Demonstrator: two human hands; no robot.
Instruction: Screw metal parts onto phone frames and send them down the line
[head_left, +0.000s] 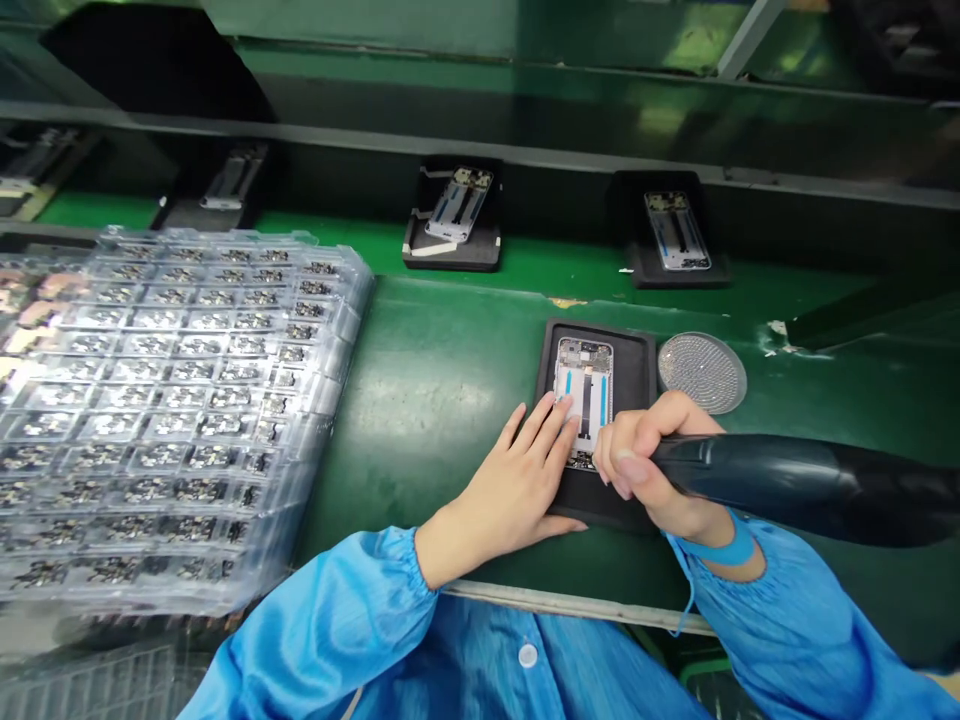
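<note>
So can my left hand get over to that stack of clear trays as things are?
Probably yes. The left hand lies flat on the phone frame, holding nothing, and only bare green mat lies between it and the stack of clear trays on that side. The right hand grips the dark tool.

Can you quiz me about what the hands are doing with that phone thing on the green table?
1. True or false: the left hand lies flat on the black tray, fingers touching the phone frame.
2. Which hand grips the dark tool? A: the left hand. B: the right hand.
3. Fill in: the round silver dish sits to the ___ of the black tray.
Key: 1 true; 2 B; 3 right.
</note>
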